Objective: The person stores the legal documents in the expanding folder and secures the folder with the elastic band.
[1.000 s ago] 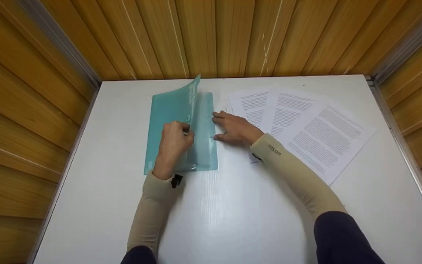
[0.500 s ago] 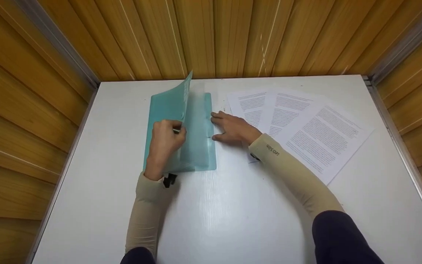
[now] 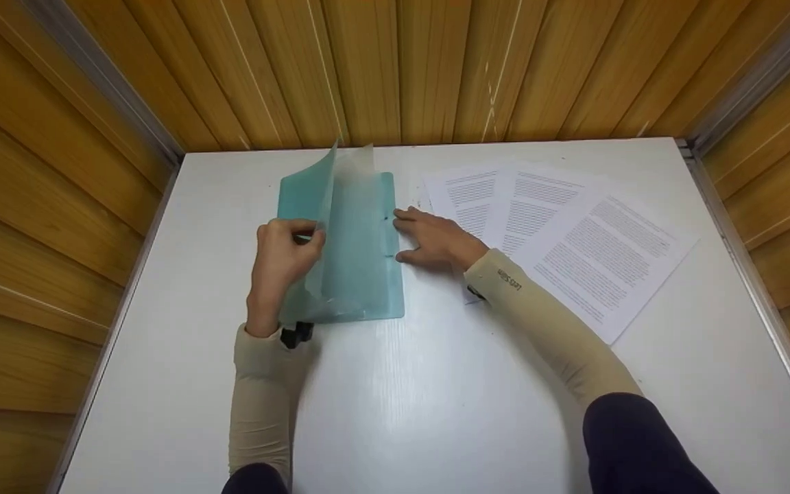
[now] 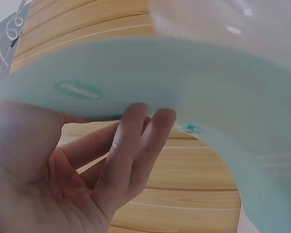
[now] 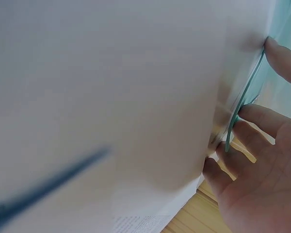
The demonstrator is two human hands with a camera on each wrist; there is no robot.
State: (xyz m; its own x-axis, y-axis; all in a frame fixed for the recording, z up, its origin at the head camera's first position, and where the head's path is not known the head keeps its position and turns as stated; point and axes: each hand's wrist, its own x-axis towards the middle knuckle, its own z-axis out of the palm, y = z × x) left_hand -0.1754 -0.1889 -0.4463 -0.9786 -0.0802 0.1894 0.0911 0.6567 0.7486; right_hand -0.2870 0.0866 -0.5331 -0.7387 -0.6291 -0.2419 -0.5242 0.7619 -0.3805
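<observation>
A teal plastic folder (image 3: pixel 361 267) lies on the table with its cover (image 3: pixel 307 184) raised and curving to the left. My left hand (image 3: pixel 284 255) pinches the cover's free edge between thumb and fingers. In the left wrist view the bent translucent cover (image 4: pixel 136 68) stretches across that hand. Under the cover, a clear plastic sleeve (image 3: pixel 362 159) lifts at the far end. My right hand (image 3: pixel 439 237) rests at the folder's right edge, its fingers spread and the fingertips touching the rim, as the right wrist view also shows.
Several printed paper sheets (image 3: pixel 607 261) lie fanned out at the right, partly under the right forearm. The white table (image 3: pixel 395 412) ends at wood-panelled walls (image 3: pixel 429 68) at the back and both sides.
My left hand has moved left, swinging the cover further open. The clear sleeve's far end now stands up. My right hand has stayed at the folder's right edge.
</observation>
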